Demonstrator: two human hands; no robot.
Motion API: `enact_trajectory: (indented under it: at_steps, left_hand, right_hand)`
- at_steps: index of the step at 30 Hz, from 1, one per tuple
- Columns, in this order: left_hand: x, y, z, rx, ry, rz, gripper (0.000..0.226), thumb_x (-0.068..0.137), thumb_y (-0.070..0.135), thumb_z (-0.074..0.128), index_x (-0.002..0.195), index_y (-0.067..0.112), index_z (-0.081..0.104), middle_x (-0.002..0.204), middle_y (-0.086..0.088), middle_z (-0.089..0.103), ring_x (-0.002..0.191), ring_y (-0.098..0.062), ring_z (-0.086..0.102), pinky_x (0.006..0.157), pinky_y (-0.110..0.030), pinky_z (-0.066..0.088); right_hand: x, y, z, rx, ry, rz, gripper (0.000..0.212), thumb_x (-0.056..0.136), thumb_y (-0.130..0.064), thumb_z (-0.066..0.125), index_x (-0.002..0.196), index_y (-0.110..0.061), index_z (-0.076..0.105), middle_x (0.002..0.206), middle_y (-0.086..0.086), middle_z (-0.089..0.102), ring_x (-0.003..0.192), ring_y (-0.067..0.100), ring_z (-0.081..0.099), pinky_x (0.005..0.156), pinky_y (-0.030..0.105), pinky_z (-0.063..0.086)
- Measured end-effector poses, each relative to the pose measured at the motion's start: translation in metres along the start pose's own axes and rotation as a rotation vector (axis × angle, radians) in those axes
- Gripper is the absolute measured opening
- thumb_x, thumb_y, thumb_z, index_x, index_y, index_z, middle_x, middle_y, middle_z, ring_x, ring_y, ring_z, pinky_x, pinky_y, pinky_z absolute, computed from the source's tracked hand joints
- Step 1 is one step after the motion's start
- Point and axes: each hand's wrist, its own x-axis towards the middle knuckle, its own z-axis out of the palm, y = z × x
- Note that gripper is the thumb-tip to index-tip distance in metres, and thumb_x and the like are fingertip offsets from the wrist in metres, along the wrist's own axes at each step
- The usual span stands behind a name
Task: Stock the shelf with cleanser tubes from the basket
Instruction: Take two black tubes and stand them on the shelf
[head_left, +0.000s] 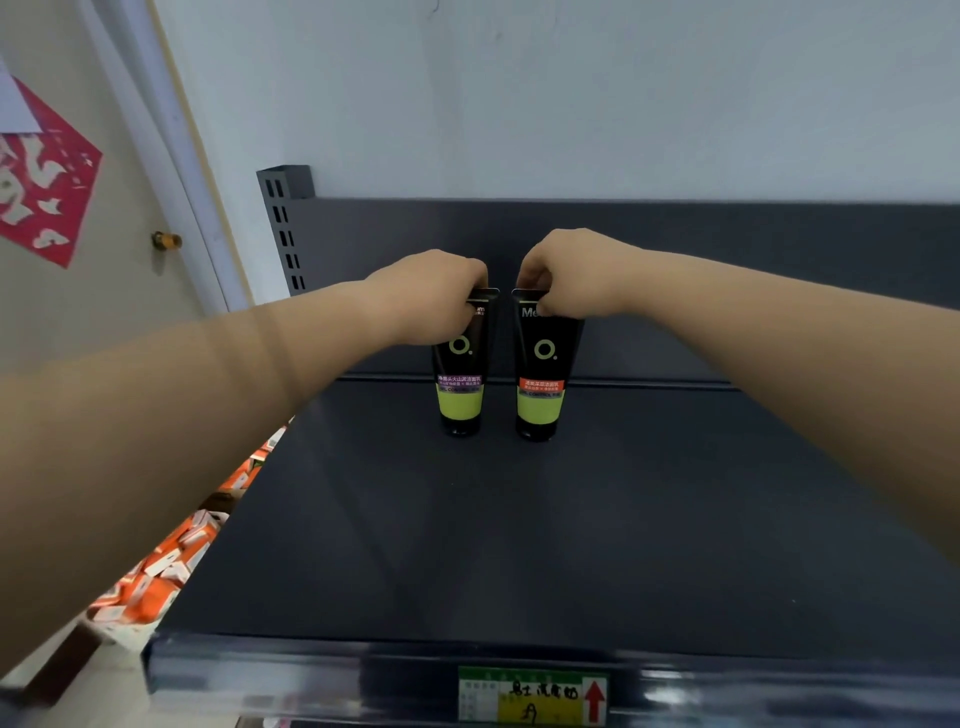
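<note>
**Shelf stocking: two tubes at the rear, both in hand**

Off the shelf, far left: a red paper cutout (47, 171) on a door, with a brass knob (166, 240) beside it. A heap of orange-and-white boxes (171, 551) lies below the shelf's left edge. None of these belongs to the task.

The dark shelf (467, 545) starts at a slotted upright (285, 228) at its rear left corner. The only stock visible on it is two cleanser tubes. They stand cap-down and upright near the rear edge, just beside each other with a narrow gap between them.

1. Left hand (431, 296): fingers are curled over the flat top seam of the purple-band tube (460, 384) and pinch it.
2. A price label (532, 696) with a red arrow sits on the front edge, roughly in line with the tubes.
3. Right hand (566, 280): fingers and thumb pinch the top seam of the orange-band tube (540, 384) in the same way.

Progress assessment: both tubes appear to rest on their caps, but neither has been let go. This placement therefore counts as nearly complete, not finished. With two tubes on the shelf, stocking is judged to be at an early stage. The basket is not in view, so the remaining quantity cannot be determined. What is left is to release both tubes, check that they stand unaided, and return to the basket for more
</note>
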Motion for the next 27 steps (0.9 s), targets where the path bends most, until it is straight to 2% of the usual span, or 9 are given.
enact_trajectory:
  at_steps: [4, 8, 11, 13, 15, 20, 23, 27]
  left_hand:
    - [-0.006, -0.001, -0.004, 0.024, 0.022, 0.001, 0.028, 0.09, 0.016, 0.046, 0.118, 0.014, 0.052, 0.11, -0.007, 0.061, 0.099, -0.028, 0.056, 0.082, -0.042, 0.049]
    - [-0.026, -0.009, -0.012, 0.101, 0.078, 0.0, 0.037, 0.091, 0.019, 0.045, 0.128, 0.016, 0.046, 0.119, -0.008, 0.055, 0.104, -0.029, 0.056, 0.087, -0.041, 0.046]
    - [-0.048, -0.019, -0.018, 0.209, 0.129, -0.027, 0.039, 0.092, 0.026, 0.045, 0.13, 0.014, 0.045, 0.121, -0.009, 0.055, 0.104, -0.032, 0.057, 0.088, -0.039, 0.044]
    - [-0.064, -0.027, -0.022, 0.286, 0.157, -0.055, 0.042, 0.092, 0.032, 0.046, 0.129, 0.014, 0.046, 0.123, -0.01, 0.056, 0.107, -0.032, 0.056, 0.095, -0.04, 0.039]
    - [-0.083, -0.037, -0.026, 0.324, 0.176, -0.1, 0.045, 0.092, 0.039, 0.046, 0.129, 0.014, 0.046, 0.123, -0.009, 0.056, 0.111, -0.031, 0.055, 0.103, -0.042, 0.034]
    - [-0.146, -0.062, -0.029, 0.38, 0.194, -0.235, 0.056, 0.092, 0.053, 0.039, 0.134, 0.016, 0.043, 0.131, -0.008, 0.051, 0.124, -0.028, 0.046, 0.11, -0.046, 0.026]
    - [-0.191, -0.077, -0.027, 0.389, 0.185, -0.323, 0.061, 0.091, 0.056, 0.039, 0.139, 0.018, 0.039, 0.141, -0.009, 0.045, 0.132, -0.028, 0.039, 0.113, -0.05, 0.025]
    - [-0.257, -0.095, -0.02, 0.387, 0.159, -0.446, 0.062, 0.091, 0.056, 0.036, 0.14, 0.018, 0.035, 0.145, -0.009, 0.04, 0.134, -0.028, 0.036, 0.113, -0.048, 0.025]
  right_hand:
    - [-0.002, -0.006, -0.004, -0.008, 0.029, -0.025, 0.045, 0.088, -0.018, 0.06, 0.131, -0.012, 0.052, 0.127, 0.007, 0.056, 0.114, 0.025, 0.053, 0.088, 0.03, 0.044]
    - [-0.007, -0.023, -0.006, -0.002, 0.079, -0.068, 0.053, 0.09, -0.019, 0.056, 0.14, -0.014, 0.04, 0.139, 0.006, 0.047, 0.126, 0.023, 0.045, 0.096, 0.028, 0.037]
    - [-0.011, -0.042, -0.004, 0.007, 0.084, -0.09, 0.057, 0.091, -0.025, 0.055, 0.143, -0.016, 0.034, 0.143, 0.008, 0.04, 0.129, 0.026, 0.042, 0.103, 0.034, 0.038]
    - [-0.013, -0.058, -0.001, -0.022, 0.099, -0.109, 0.057, 0.091, -0.032, 0.053, 0.142, -0.016, 0.034, 0.146, 0.008, 0.036, 0.13, 0.027, 0.04, 0.105, 0.043, 0.038]
    - [-0.018, -0.077, 0.003, -0.075, 0.131, -0.14, 0.057, 0.093, -0.038, 0.05, 0.142, -0.016, 0.033, 0.15, 0.008, 0.03, 0.136, 0.026, 0.032, 0.108, 0.046, 0.033]
    - [-0.027, -0.134, 0.015, -0.134, 0.193, -0.271, 0.062, 0.095, -0.042, 0.044, 0.147, -0.017, 0.024, 0.157, 0.009, 0.014, 0.146, 0.026, 0.008, 0.116, 0.049, 0.016]
    - [-0.033, -0.173, 0.027, -0.114, 0.187, -0.351, 0.062, 0.095, -0.042, 0.042, 0.148, -0.018, 0.021, 0.159, 0.007, 0.01, 0.147, 0.027, 0.003, 0.117, 0.051, 0.014]
    - [-0.045, -0.225, 0.054, -0.087, 0.163, -0.479, 0.065, 0.094, -0.042, 0.043, 0.149, -0.018, 0.018, 0.159, 0.008, 0.005, 0.147, 0.028, 0.0, 0.117, 0.052, 0.011]
